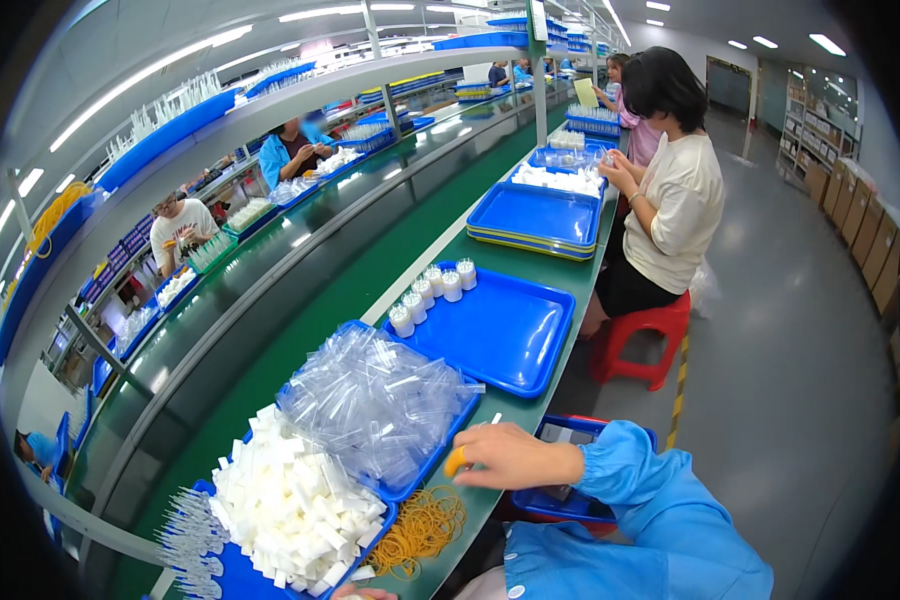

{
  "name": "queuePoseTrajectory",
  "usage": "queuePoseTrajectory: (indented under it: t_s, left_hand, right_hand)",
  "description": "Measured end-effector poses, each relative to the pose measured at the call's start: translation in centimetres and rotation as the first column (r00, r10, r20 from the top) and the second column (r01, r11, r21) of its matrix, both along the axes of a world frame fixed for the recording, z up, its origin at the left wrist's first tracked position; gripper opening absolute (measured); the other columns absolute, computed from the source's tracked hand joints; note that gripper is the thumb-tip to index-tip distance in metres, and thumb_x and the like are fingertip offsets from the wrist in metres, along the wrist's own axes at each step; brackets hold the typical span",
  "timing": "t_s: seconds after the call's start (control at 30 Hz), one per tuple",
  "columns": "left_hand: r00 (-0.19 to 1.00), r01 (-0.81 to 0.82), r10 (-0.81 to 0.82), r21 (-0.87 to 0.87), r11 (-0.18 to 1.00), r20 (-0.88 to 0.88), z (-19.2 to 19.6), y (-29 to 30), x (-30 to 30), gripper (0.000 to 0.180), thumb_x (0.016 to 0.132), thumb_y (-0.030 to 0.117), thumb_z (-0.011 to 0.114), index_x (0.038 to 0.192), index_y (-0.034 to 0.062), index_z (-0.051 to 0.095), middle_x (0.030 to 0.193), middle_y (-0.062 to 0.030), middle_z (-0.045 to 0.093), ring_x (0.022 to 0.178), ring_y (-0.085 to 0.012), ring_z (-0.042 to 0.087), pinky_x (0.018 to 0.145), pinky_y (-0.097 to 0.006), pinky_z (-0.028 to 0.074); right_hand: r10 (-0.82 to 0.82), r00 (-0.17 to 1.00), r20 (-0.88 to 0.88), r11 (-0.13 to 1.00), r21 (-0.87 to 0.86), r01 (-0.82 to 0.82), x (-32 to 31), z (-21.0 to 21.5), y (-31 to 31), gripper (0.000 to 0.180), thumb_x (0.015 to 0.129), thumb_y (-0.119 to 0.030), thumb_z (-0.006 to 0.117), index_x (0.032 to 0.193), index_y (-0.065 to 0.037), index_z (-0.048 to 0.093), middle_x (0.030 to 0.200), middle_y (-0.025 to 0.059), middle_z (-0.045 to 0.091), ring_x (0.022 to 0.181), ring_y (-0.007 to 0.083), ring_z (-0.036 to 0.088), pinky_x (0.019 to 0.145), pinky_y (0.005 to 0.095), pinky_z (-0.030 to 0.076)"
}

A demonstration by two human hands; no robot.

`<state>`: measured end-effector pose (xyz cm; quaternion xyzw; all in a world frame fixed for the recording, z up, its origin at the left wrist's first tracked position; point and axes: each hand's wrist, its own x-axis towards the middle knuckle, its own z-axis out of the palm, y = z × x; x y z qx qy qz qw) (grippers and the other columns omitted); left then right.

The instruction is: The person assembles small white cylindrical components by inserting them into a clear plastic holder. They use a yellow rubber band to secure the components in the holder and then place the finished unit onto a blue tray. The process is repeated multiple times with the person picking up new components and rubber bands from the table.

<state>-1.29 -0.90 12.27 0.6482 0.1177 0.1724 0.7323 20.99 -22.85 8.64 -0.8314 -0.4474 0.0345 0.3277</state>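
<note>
My right hand (515, 455), in a blue sleeve with an orange cover on one digit, is above the table's near edge, beside the tray of clear tubes. Its fingers curl inward, and what they hold, if anything, is hidden. A small white piece (497, 418) shows just past its knuckles; I cannot tell whether it is held. Only a bit of my left hand (362, 593) shows at the lower edge, below the white foam-like blocks (290, 500). Clear plastic tubes (375, 400) are heaped in a blue tray. A pile of yellow rubber bands (420, 530) lies between my hands.
Several banded white bundles (423, 292) stand in a blue tray (500, 335) farther up. Thin clear pointed pieces (190, 540) lie at lower left. Stacked blue trays (535, 215) and a person on a red stool (642, 340) are beyond. A green conveyor (260, 370) runs alongside.
</note>
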Motion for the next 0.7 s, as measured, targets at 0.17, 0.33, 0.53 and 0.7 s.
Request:
queuePoseTrajectory:
  t_s: [0.17, 0.33, 0.53, 0.7]
  left_hand:
    - [0.988, -0.133, 0.153, -0.353, 0.926, 0.029, -2.2, 1.0, -1.0, 0.023, 0.094, 0.025, 0.047, 0.101, 0.0029, 0.052, 0.093, -0.0086, 0.056, 0.085, -0.0202, 0.056, 0.074, -0.034, 0.049]
    - [0.990, -0.052, 0.102, -0.420, 0.906, 0.096, -3.2, 2.1, -1.6, 0.029, 0.094, 0.027, 0.049, 0.111, 0.0040, 0.051, 0.102, -0.0100, 0.058, 0.091, -0.0205, 0.056, 0.079, -0.036, 0.049]
    - [0.980, -0.058, 0.132, -0.420, 0.906, 0.150, -3.8, 2.4, -1.9, 0.037, 0.094, 0.031, 0.051, 0.120, 0.0045, 0.049, 0.112, -0.0120, 0.057, 0.095, -0.0224, 0.057, 0.081, -0.036, 0.048]
    - [0.982, 0.024, 0.067, -0.464, 0.886, 0.178, -4.0, 2.8, -2.0, 0.038, 0.094, 0.029, 0.051, 0.122, 0.0042, 0.048, 0.112, -0.0122, 0.056, 0.099, -0.0227, 0.056, 0.084, -0.036, 0.048]
  right_hand:
    - [-0.120, 0.932, 0.341, 0.968, -0.169, 0.187, 1.3, -6.7, -1.1, 0.017, 0.079, -0.020, 0.064, 0.090, -0.008, 0.063, 0.090, 0.0070, 0.052, 0.086, 0.0259, 0.054, 0.073, 0.0369, 0.044]
    - [-0.013, 0.951, 0.309, 0.964, -0.249, 0.094, 0.5, -6.3, -0.8, 0.015, 0.084, -0.019, 0.060, 0.091, -0.006, 0.061, 0.087, 0.0092, 0.054, 0.083, 0.0279, 0.056, 0.072, 0.0386, 0.046]
    - [-0.139, 0.989, -0.052, 0.950, 0.276, 0.148, -1.3, -1.7, -0.4, 0.026, 0.091, -0.020, 0.053, 0.111, -0.004, 0.059, 0.078, 0.0129, 0.057, 0.071, 0.0274, 0.060, 0.064, 0.0375, 0.047]
    - [0.060, 0.793, -0.606, 0.931, 0.322, 0.175, -1.5, 0.1, -0.5, 0.025, 0.095, -0.018, 0.051, 0.112, -0.003, 0.060, 0.079, 0.0059, 0.056, 0.066, 0.0109, 0.057, 0.059, 0.0252, 0.045]
